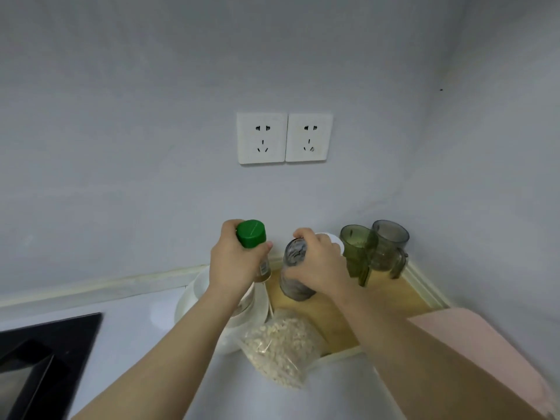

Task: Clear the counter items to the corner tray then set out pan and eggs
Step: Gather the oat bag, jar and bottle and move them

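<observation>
Under two white wall sockets [285,137] in a grey corner, a pale surface [136,313] carries a light wooden tray [394,295]. Both forearms reach in: the left hand [233,262] curls its grip round an upright green-capped spice bottle [251,234] at the tray's left edge, and the right hand [318,262] wraps its grip round a grey-tinted glass jar [294,280] over the tray, though whether the jar touches it is unclear. A clear bag of pale flakes [281,347] lies at the tray's near edge; the jar's contents are blurred.
</observation>
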Available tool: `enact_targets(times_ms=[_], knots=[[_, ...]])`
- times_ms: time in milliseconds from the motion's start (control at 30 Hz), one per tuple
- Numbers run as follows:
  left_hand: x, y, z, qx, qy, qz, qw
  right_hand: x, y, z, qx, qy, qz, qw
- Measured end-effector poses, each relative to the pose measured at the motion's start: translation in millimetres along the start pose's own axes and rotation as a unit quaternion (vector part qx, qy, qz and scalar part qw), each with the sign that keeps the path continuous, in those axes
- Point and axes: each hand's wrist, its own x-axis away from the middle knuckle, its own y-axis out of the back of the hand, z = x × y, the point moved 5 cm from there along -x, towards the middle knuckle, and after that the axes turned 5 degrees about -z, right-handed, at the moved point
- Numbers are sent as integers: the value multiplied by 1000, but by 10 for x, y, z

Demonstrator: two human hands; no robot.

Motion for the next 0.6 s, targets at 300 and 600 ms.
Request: enact_targets(times_ms=[300, 600], knots=[[-298, -113, 188, 23, 19, -18, 999, -500, -403, -77, 110, 76, 29, 991], [-385, -160, 308, 33, 29, -14, 999, -678, -650, -91, 159, 115, 57, 979]])
